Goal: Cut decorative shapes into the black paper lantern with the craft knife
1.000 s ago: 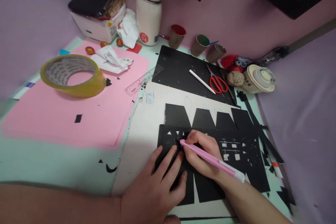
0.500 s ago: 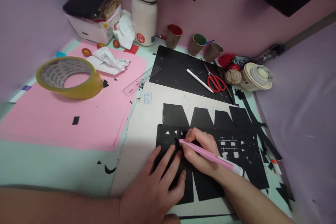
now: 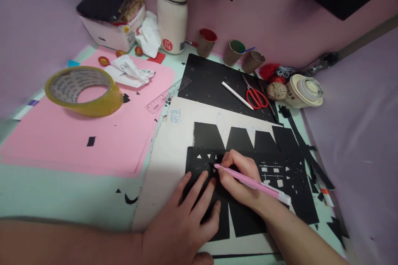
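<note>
A black paper piece (image 3: 248, 215) with notched edges and small cut-out shapes lies on a white sheet (image 3: 164, 165). My left hand (image 3: 189, 211) rests flat on its left part with the fingers spread. Pinched in my right hand (image 3: 241, 178) is a pink craft knife (image 3: 251, 183), its tip touching the black paper just beyond my left fingertips. Small white triangles and squares show through the cut openings. The exact tip of the knife is hard to make out against the black.
A tape roll (image 3: 108, 101) stands on pink paper (image 3: 62, 136) at the left. Behind are a ruler (image 3: 168, 95), bottle (image 3: 172, 20), paper cups (image 3: 207, 43), red scissors (image 3: 257, 97) and a white stick (image 3: 238, 95). Black scraps (image 3: 311, 161) lie at the right.
The knife's rear end has shifted slightly right and its tip a little to the right. My left hand stays in place on the paper.
</note>
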`<control>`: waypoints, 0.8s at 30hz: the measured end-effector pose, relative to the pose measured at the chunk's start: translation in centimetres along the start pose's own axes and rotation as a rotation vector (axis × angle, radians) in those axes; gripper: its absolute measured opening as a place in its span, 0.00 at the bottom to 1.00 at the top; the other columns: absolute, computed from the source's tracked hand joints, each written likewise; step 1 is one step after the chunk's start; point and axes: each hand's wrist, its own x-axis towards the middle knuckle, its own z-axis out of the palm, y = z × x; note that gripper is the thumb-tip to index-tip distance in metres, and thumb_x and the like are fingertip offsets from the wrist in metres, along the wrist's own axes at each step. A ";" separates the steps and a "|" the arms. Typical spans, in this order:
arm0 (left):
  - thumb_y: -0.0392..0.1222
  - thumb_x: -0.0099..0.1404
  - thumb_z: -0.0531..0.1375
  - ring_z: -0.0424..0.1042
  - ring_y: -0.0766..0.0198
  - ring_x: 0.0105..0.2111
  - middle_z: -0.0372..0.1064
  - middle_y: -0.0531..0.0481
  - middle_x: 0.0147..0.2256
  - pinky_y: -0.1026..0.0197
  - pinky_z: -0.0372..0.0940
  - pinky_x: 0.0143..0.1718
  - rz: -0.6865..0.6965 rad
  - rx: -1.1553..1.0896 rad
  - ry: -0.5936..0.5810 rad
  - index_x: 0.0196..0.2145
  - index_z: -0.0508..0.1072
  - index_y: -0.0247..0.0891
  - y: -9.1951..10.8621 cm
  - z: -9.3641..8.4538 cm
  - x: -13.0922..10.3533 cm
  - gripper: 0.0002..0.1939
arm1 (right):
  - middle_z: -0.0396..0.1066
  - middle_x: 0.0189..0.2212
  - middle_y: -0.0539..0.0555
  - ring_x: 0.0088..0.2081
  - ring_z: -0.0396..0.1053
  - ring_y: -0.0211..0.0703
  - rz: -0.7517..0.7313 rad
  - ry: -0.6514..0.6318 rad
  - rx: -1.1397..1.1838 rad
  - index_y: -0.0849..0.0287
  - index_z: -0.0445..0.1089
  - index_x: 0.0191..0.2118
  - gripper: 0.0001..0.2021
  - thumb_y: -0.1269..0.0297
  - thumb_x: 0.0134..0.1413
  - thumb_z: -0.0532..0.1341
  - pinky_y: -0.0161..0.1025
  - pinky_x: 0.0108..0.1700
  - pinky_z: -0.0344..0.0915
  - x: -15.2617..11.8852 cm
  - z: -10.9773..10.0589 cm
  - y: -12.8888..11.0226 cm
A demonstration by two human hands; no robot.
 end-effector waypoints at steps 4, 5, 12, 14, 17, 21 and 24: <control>0.69 0.60 0.56 0.54 0.36 0.64 0.58 0.28 0.62 0.36 0.25 0.61 -0.005 -0.004 0.001 0.56 0.66 0.40 0.0 -0.1 0.0 0.37 | 0.62 0.21 0.45 0.22 0.58 0.34 -0.007 0.023 0.031 0.56 0.60 0.26 0.09 0.74 0.50 0.60 0.35 0.25 0.55 0.1 0.0 -0.2; 0.69 0.60 0.56 0.54 0.36 0.64 0.58 0.28 0.62 0.36 0.25 0.61 -0.008 -0.006 0.005 0.56 0.66 0.40 0.0 -0.1 0.0 0.37 | 0.62 0.21 0.45 0.22 0.58 0.34 -0.009 0.026 0.038 0.56 0.60 0.26 0.09 0.73 0.50 0.60 0.35 0.25 0.55 0.2 0.1 -0.2; 0.69 0.59 0.58 0.52 0.37 0.65 0.59 0.29 0.61 0.36 0.26 0.62 -0.028 -0.004 0.014 0.56 0.67 0.41 0.4 0.1 0.0 0.37 | 0.64 0.21 0.46 0.22 0.60 0.34 -0.008 0.014 0.016 0.56 0.61 0.26 0.08 0.73 0.50 0.61 0.35 0.26 0.56 0.2 0.2 -0.1; 0.70 0.58 0.58 0.52 0.37 0.65 0.60 0.29 0.61 0.36 0.27 0.62 -0.036 -0.006 0.015 0.55 0.67 0.41 0.4 0.2 0.0 0.37 | 0.64 0.21 0.46 0.22 0.60 0.34 -0.010 0.010 0.012 0.56 0.61 0.26 0.08 0.73 0.50 0.61 0.35 0.26 0.56 0.2 0.2 -0.1; 0.69 0.59 0.58 0.52 0.37 0.65 0.60 0.29 0.61 0.36 0.26 0.62 -0.024 -0.002 0.012 0.56 0.67 0.40 0.2 0.1 0.0 0.37 | 0.64 0.21 0.46 0.22 0.60 0.34 -0.016 0.006 0.011 0.56 0.61 0.26 0.08 0.73 0.50 0.61 0.35 0.26 0.56 0.2 0.2 -0.2; 0.69 0.61 0.56 0.52 0.35 0.65 0.59 0.28 0.61 0.35 0.25 0.61 0.004 0.001 0.005 0.56 0.66 0.39 0.0 0.1 0.0 0.36 | 0.63 0.21 0.45 0.22 0.60 0.34 -0.012 0.000 0.008 0.56 0.60 0.26 0.09 0.74 0.50 0.60 0.35 0.26 0.56 0.3 0.2 -0.3; 0.69 0.61 0.56 0.51 0.36 0.65 0.58 0.29 0.62 0.36 0.25 0.62 -0.027 -0.015 0.005 0.56 0.66 0.40 0.2 0.1 0.0 0.36 | 0.62 0.21 0.45 0.22 0.59 0.34 -0.005 0.000 0.006 0.56 0.59 0.26 0.09 0.74 0.49 0.60 0.34 0.25 0.55 0.4 0.2 -0.3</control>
